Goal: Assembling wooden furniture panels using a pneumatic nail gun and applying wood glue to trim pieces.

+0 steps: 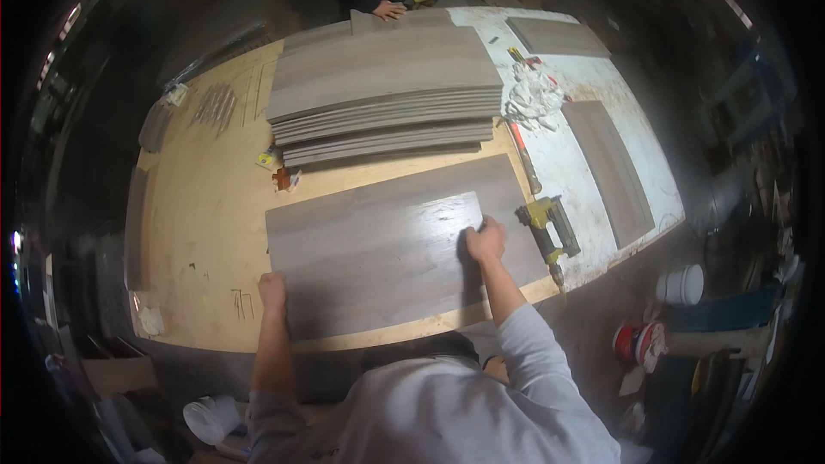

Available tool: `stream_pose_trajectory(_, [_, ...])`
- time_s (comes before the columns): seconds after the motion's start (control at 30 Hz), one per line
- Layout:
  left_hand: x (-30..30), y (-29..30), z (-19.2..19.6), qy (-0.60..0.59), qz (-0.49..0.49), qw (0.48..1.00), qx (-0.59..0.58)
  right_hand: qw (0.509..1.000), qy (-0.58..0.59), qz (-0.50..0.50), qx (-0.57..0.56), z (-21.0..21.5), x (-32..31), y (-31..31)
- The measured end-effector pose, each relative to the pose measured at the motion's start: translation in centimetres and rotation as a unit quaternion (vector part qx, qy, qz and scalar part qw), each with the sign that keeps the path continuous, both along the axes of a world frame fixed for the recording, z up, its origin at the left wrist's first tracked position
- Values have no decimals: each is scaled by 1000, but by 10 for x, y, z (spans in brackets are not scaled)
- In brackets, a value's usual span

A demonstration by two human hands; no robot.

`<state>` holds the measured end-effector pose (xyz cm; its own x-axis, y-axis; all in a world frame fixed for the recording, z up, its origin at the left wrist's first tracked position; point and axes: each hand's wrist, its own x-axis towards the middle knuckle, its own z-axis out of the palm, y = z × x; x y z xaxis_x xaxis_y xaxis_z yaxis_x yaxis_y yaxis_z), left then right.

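A grey sweatshirt fills the foreground as its wearer grips a grey-brown panel at the worktable's near edge, the left hand curled around its left end, the right hand closed on the opposite edge; fingertips underneath are hidden. The panel overlaps a second board, in front of a stack of boards. Good handling calls for even support at both ends, faces kept from scraping, and the right arm clear of the yellow-and-black power tool.
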<state>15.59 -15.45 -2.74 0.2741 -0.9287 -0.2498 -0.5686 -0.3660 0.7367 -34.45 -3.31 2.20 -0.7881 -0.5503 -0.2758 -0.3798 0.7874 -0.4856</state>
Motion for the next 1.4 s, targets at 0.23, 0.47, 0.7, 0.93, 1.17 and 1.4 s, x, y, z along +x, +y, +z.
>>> stream_pose_trajectory(0.23, [64, -6, 21, 342, 85, 935, -27, 927, -82, -38, -364, 37, -6, 36])
stream_pose_trajectory(0.47, [10, 51, 132, 334, 86, 933, -105, 906, -89, -24, -413, 76, 7, 67])
stream_pose_trajectory(0.7, [14, 66, 132, 298, 28, 943, -148, 920, -92, -27, -380, 93, 3, 75])
stream_pose_trajectory(0.93, [19, 89, 118, 283, 40, 949, -133, 950, -77, -42, -299, 97, 4, 98])
stream_pose_trajectory(1.17, [46, 144, 53, 23, -134, 990, -46, 937, -205, -62, -275, 25, -5, 143])
stream_pose_trajectory(1.4, [-39, 158, 68, -189, -405, 888, -109, 974, -10, 17, -224, -7, -62, 149])
